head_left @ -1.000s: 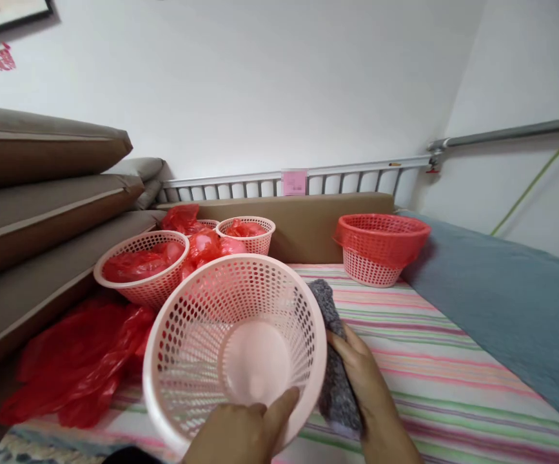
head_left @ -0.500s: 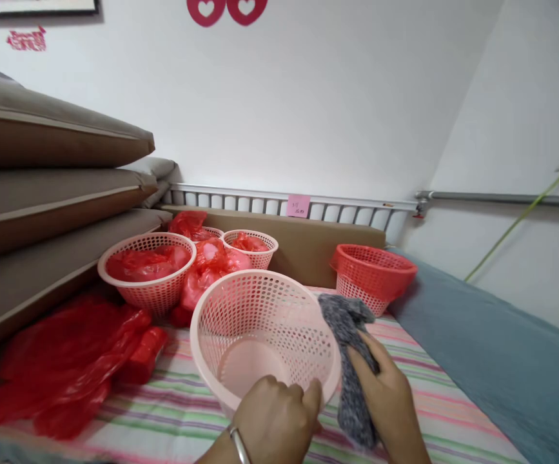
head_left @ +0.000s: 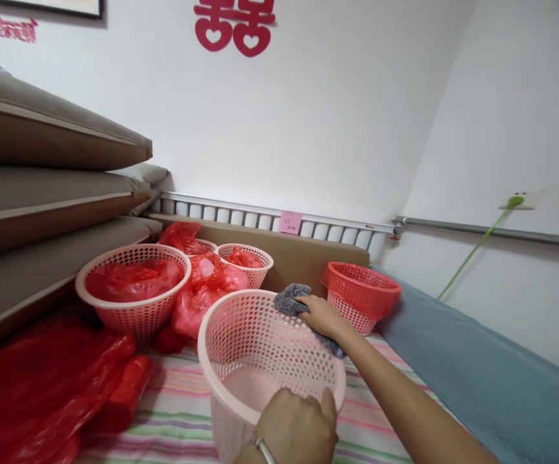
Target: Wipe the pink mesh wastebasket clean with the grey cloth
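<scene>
An empty pale pink perforated plastic basket (head_left: 228,393) stands in front of me on the striped sheet. My left hand (head_left: 298,425), with a silver bangle at the wrist, grips the near right part of its rim. My right hand (head_left: 325,316) reaches across to the basket's far right rim and presses a fuzzy grey cloth (head_left: 291,299) against it. Part of the cloth hangs down outside the basket, behind the hand. The fingertips of my left hand are partly hidden by the hand itself.
On the left lie red plastic bags (head_left: 42,386), beside a pink basket (head_left: 134,309) holding red plastic. A small pink basket (head_left: 257,277) stands farther back. To the right is a red basket (head_left: 363,290) over a pink one. Stacked cushions (head_left: 57,187) rise at left; a blue-grey surface (head_left: 477,361) borders the right.
My right hand has moved the cloth from outside the basket's right side up and away to its far rim. My left hand keeps its hold. The view has tilted slightly upward.
</scene>
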The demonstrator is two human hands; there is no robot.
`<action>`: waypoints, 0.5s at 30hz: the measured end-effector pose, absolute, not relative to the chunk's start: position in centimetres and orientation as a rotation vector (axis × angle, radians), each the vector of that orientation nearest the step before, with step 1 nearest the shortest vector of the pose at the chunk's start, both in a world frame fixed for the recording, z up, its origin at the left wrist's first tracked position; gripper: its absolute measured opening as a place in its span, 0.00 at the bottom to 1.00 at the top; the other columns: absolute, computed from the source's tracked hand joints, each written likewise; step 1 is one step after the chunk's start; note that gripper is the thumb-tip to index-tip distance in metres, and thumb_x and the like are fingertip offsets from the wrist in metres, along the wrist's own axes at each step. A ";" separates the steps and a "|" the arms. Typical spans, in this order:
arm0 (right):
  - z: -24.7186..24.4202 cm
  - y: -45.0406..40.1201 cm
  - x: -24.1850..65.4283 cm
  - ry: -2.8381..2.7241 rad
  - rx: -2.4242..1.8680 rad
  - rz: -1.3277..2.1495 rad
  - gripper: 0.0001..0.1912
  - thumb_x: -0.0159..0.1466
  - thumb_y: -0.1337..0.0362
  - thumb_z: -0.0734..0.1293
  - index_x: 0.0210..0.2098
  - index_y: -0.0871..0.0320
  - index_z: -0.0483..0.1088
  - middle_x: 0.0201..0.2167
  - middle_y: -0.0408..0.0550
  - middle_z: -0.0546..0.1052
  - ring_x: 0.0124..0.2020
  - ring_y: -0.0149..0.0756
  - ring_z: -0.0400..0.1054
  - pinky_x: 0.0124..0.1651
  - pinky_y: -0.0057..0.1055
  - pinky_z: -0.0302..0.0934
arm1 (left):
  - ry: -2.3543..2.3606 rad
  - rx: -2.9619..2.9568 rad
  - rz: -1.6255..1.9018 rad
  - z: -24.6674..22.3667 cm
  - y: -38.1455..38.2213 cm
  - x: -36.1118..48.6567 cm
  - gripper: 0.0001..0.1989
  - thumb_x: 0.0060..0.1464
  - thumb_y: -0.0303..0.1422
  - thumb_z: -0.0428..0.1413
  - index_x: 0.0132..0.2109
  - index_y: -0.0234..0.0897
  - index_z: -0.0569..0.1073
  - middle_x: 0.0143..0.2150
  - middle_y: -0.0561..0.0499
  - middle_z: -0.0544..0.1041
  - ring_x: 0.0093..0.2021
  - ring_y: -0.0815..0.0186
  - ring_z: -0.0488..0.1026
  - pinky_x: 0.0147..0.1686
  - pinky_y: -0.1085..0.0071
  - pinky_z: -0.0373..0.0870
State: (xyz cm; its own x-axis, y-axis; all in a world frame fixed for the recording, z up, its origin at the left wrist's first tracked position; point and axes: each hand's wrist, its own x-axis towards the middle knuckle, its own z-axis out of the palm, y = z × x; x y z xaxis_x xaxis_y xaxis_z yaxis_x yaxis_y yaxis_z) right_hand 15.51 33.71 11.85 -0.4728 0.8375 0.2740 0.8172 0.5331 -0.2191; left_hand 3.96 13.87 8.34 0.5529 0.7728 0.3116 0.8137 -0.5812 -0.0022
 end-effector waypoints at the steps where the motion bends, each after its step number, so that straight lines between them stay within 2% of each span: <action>1: 12.1 34.5 15.0 -2.442 -1.350 0.128 0.27 0.52 0.66 0.64 0.53 0.57 0.68 0.52 0.54 0.71 0.52 0.48 0.64 0.54 0.40 0.54 | -1.369 -2.635 -0.435 8.4 13.9 4.0 0.19 0.55 0.31 0.53 0.51 0.25 0.65 0.30 0.41 0.81 0.26 0.53 0.78 0.21 0.63 0.73; 4: 12.6 36.0 14.6 -2.470 -1.251 0.298 0.23 0.53 0.65 0.64 0.49 0.56 0.70 0.50 0.48 0.73 0.50 0.43 0.66 0.54 0.36 0.55 | -1.418 -2.615 -0.465 8.7 13.7 4.0 0.14 0.55 0.31 0.51 0.47 0.29 0.68 0.31 0.42 0.81 0.27 0.53 0.79 0.22 0.63 0.73; 7: 12.3 35.2 16.3 -2.461 -1.179 0.420 0.20 0.56 0.63 0.61 0.48 0.56 0.71 0.48 0.44 0.74 0.48 0.39 0.67 0.53 0.34 0.57 | -1.394 -2.636 -0.444 8.9 13.4 3.9 0.15 0.54 0.30 0.51 0.49 0.28 0.66 0.30 0.41 0.81 0.26 0.53 0.78 0.21 0.63 0.72; 10: 11.2 32.6 18.9 -2.373 -1.175 0.476 0.22 0.57 0.62 0.60 0.50 0.57 0.69 0.51 0.46 0.72 0.51 0.40 0.65 0.56 0.37 0.54 | -1.395 -2.611 -0.456 9.0 13.1 4.1 0.13 0.55 0.30 0.50 0.48 0.30 0.67 0.29 0.42 0.80 0.26 0.53 0.78 0.22 0.63 0.72; 15: 9.7 28.0 22.3 -2.231 -1.238 0.483 0.24 0.57 0.59 0.60 0.52 0.60 0.68 0.53 0.51 0.70 0.56 0.43 0.61 0.59 0.41 0.49 | -1.374 -2.614 -0.436 9.1 12.6 5.2 0.09 0.56 0.30 0.49 0.39 0.30 0.71 0.28 0.41 0.80 0.27 0.53 0.79 0.23 0.63 0.72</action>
State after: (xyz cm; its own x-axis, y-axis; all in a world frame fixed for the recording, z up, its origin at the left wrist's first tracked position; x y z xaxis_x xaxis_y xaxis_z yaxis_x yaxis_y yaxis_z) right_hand 22.33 28.02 9.66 -0.4335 0.8562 0.2812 0.6632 0.5144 -0.5437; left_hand 5.19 12.59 9.08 0.5365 0.7782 0.3265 0.8239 -0.5667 -0.0032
